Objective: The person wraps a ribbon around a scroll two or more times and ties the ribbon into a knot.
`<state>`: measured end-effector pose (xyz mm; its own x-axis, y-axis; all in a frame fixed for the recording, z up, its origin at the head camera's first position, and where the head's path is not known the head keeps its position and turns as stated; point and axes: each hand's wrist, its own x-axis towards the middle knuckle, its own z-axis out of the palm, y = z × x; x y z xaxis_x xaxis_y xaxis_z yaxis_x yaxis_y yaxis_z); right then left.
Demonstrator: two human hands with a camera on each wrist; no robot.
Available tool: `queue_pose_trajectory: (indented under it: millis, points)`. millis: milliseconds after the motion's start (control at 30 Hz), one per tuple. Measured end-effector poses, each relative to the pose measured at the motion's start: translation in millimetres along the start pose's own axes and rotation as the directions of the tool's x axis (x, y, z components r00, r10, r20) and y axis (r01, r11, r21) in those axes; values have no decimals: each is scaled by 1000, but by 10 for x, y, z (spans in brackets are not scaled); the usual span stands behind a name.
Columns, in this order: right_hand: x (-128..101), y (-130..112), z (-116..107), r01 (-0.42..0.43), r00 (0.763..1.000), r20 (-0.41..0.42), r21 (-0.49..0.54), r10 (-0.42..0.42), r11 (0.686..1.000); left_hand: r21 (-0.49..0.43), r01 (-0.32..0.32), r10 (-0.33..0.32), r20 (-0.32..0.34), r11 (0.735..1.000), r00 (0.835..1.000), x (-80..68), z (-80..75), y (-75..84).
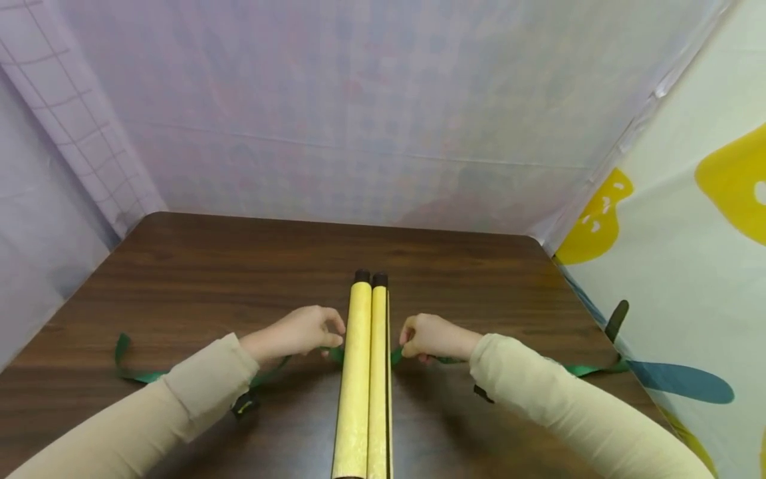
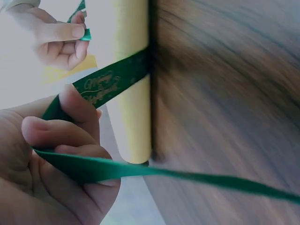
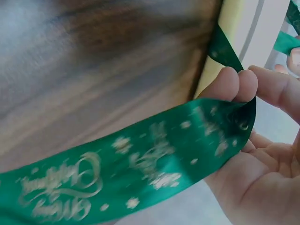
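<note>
Two yellow rolls [image 1: 365, 372] with black end caps lie side by side on the brown table [image 1: 197, 266], pointing away from me. A green ribbon [image 1: 134, 372] with gold lettering runs under them from left to right. My left hand [image 1: 302, 332] pinches the ribbon [image 2: 105, 86] just left of the rolls [image 2: 133, 93], thumb on top. On the rolls' right side, my right hand [image 1: 427, 337] holds the ribbon [image 3: 154, 164] folded over its fingertips [image 3: 236, 82]. The yellow roll [image 3: 229, 28] shows at the top of the right wrist view.
Loose ribbon ends trail to the table's left edge and over its right edge [image 1: 598, 368]. Pale checked sheets hang behind and at the left [image 1: 359, 113]; a white sheet with yellow and blue shapes [image 1: 688, 233] hangs at the right.
</note>
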<state>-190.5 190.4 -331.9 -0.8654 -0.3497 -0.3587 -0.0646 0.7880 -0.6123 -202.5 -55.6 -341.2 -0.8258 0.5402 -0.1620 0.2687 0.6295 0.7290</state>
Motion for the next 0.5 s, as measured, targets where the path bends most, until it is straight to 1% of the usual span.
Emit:
queue_pose_trajectory:
  millis: [100, 267, 433, 500]
  points:
    - [-22, -38, -61, 4, 1000, 6, 15, -4, 1000, -39, -23, 24, 14, 999, 1000, 9, -28, 56]
    - [-53, -112, -153, 15, 1000, 6, 24, -15, 1000, -76, -27, 29, 19, 997, 999, 28, -18, 189]
    - [-73, -199, -240, 9, 1000, -13, 41, -8, 999, -104, -6, 9, 36, 995, 999, 66, 22, 353]
    - [-80, -242, -273, 21, 1000, -15, 22, -21, 1000, -117, 4, 2, 50, 993, 999, 86, 37, 410]
